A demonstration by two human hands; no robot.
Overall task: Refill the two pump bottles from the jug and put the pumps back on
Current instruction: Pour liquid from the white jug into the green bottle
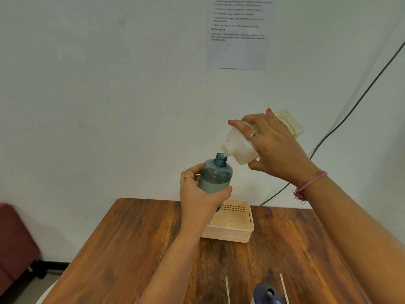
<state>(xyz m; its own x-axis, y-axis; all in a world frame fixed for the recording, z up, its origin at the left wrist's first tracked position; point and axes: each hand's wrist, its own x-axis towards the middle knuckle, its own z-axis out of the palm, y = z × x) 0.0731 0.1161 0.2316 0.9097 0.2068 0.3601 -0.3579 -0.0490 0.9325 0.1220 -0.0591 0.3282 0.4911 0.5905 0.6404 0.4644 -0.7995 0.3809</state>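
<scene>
My right hand point(276, 148) grips tilted jug point(243, 145); left hand point(201, 194) clasps part-filled bottle point(215, 174); basket point(232, 231) at table's point(131, 249) twelve o'clock.

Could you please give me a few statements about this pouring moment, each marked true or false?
1. The left hand holds the blue bottle up above the table. True.
2. The pump is already screwed onto the blue bottle. False: its threaded neck is open.
3. The right hand tilts the jug with its mouth toward the bottle's neck. True.
4. The basket holds a finished bottle. False: no bottle shows in it.
5. A second dark bottle stands at the near table edge. True.
</scene>
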